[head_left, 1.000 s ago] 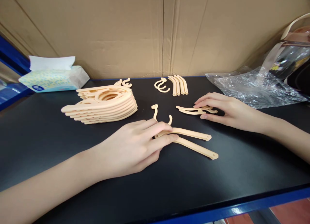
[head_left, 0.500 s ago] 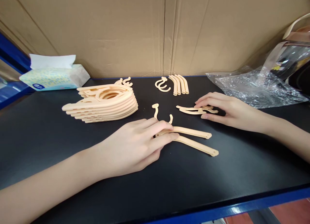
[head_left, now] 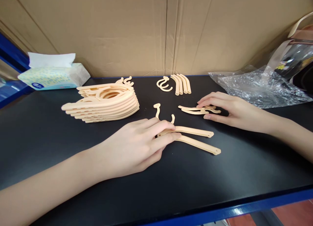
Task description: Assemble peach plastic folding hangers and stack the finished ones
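Observation:
My left hand (head_left: 139, 144) rests on the black table, its fingers pressed on the hub of a peach plastic hanger (head_left: 195, 139) whose two arms fan out to the right and whose hook (head_left: 157, 110) sticks up behind my fingers. My right hand (head_left: 226, 112) lies with fingers stretched flat over a few small peach hanger pieces (head_left: 193, 110). A stack of several folded peach hangers (head_left: 105, 103) sits to the left.
More hanger arms and hooks (head_left: 176, 84) lie at the back by the cardboard wall (head_left: 146, 30). A tissue pack (head_left: 52, 76) sits far left, crumpled clear plastic (head_left: 256, 85) and a bag far right. The table's blue front edge (head_left: 244, 208) runs close below.
Both hands stay in place. The hanger's lower arm has swung slightly up toward the upper arm; the view has shifted a little.

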A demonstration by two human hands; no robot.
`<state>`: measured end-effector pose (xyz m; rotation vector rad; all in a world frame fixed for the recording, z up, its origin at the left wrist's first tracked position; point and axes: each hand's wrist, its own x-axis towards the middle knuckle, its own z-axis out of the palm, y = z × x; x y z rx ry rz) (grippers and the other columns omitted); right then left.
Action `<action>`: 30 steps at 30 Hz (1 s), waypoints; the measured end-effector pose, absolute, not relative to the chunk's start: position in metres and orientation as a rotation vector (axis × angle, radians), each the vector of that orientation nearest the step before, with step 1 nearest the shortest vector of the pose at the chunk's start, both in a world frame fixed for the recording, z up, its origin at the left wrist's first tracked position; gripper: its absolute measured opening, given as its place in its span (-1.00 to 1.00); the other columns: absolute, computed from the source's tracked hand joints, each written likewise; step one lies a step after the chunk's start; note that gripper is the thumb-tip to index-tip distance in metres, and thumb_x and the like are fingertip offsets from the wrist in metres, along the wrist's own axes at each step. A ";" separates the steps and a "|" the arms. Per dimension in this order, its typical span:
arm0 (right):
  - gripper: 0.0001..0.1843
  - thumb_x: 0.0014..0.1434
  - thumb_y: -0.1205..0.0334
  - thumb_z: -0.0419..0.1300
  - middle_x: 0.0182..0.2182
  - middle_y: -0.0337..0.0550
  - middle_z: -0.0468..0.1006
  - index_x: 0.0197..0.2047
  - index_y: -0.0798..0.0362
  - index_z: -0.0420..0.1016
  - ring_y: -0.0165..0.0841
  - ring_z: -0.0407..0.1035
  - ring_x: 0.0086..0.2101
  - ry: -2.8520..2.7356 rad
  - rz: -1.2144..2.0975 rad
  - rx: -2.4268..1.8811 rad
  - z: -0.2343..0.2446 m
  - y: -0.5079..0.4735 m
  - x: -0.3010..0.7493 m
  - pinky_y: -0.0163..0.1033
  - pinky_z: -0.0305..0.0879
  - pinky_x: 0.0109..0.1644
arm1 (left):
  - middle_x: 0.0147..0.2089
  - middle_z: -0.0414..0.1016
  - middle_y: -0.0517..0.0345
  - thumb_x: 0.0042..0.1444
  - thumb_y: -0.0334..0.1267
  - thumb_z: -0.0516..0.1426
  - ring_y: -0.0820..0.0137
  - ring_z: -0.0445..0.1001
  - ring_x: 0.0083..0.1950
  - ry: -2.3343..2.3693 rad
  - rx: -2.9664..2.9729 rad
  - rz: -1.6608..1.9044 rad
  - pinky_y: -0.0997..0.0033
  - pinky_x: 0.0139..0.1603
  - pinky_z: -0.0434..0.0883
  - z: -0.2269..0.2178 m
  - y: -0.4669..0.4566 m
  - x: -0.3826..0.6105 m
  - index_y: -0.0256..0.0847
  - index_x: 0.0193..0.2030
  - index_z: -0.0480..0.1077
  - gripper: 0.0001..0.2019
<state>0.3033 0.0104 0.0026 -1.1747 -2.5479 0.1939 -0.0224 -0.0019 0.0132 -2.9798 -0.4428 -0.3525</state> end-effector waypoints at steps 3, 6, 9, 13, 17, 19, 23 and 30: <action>-0.61 0.32 0.03 0.11 0.08 -0.05 0.45 0.17 -0.08 0.40 -0.16 0.37 0.06 -2.556 0.200 -1.184 0.003 0.010 0.304 -0.01 0.34 0.14 | 0.15 0.45 0.05 0.31 -0.43 0.00 0.27 0.47 0.01 -0.452 -2.992 -0.356 0.25 -0.02 0.47 0.013 -0.002 -0.023 -0.20 0.19 0.36 -0.65; -0.59 0.32 0.01 0.10 0.10 -0.06 0.44 0.18 -0.08 0.41 -0.15 0.37 0.07 -2.558 0.200 -1.206 0.003 0.010 0.304 0.01 0.34 0.16 | 0.15 0.45 0.06 0.31 -0.43 0.00 0.28 0.47 0.00 -0.459 -2.997 -0.343 0.24 -0.03 0.47 0.012 -0.002 -0.023 -0.19 0.20 0.35 -0.65; -0.59 0.33 0.01 0.10 0.11 -0.05 0.44 0.18 -0.08 0.42 -0.14 0.37 0.07 -2.562 0.195 -1.221 0.003 0.009 0.304 0.02 0.34 0.16 | 0.17 0.43 0.05 0.31 -0.42 0.01 0.27 0.46 0.00 -0.454 -2.990 -0.335 0.24 -0.01 0.47 0.012 -0.001 -0.023 -0.20 0.20 0.35 -0.65; -0.59 0.33 0.00 0.09 0.12 -0.05 0.44 0.18 -0.09 0.42 -0.14 0.37 0.08 -2.565 0.190 -1.219 0.003 0.009 0.304 0.01 0.35 0.16 | 0.17 0.43 0.06 0.31 -0.42 0.01 0.28 0.47 0.00 -0.452 -2.988 -0.336 0.24 0.00 0.46 0.012 -0.001 -0.023 -0.20 0.21 0.34 -0.64; -0.59 0.33 0.01 0.09 0.11 -0.04 0.44 0.19 -0.11 0.40 -0.11 0.37 0.08 -2.564 0.193 -1.208 0.003 0.009 0.304 0.04 0.35 0.16 | 0.17 0.43 0.05 0.31 -0.42 0.00 0.28 0.47 0.00 -0.465 -2.990 -0.323 0.24 0.00 0.46 0.012 -0.002 -0.023 -0.19 0.21 0.35 -0.64; -0.60 0.33 0.01 0.09 0.11 -0.04 0.44 0.19 -0.11 0.40 -0.12 0.37 0.07 -2.567 0.190 -1.207 0.004 0.009 0.303 0.05 0.35 0.16 | 0.17 0.43 0.06 0.31 -0.42 0.00 0.28 0.47 0.00 -0.469 -2.991 -0.321 0.23 0.00 0.47 0.012 -0.002 -0.023 -0.19 0.21 0.35 -0.64; -0.60 0.34 0.01 0.09 0.11 -0.06 0.43 0.19 -0.10 0.40 -0.16 0.36 0.07 -2.574 0.194 -1.215 0.005 0.009 0.303 0.00 0.34 0.17 | 0.16 0.44 0.06 0.32 -0.41 0.00 0.26 0.47 -0.01 -0.465 -2.992 -0.328 0.21 -0.01 0.48 0.012 -0.002 -0.022 -0.19 0.22 0.34 -0.64; -0.60 0.33 0.02 0.09 0.12 -0.08 0.43 0.19 -0.11 0.39 -0.16 0.36 0.09 -2.584 0.205 -1.219 0.005 0.009 0.304 -0.02 0.33 0.18 | 0.16 0.44 0.05 0.31 -0.42 0.01 0.26 0.48 -0.01 -0.455 -2.986 -0.339 0.21 -0.02 0.48 0.012 -0.002 -0.021 -0.19 0.22 0.34 -0.64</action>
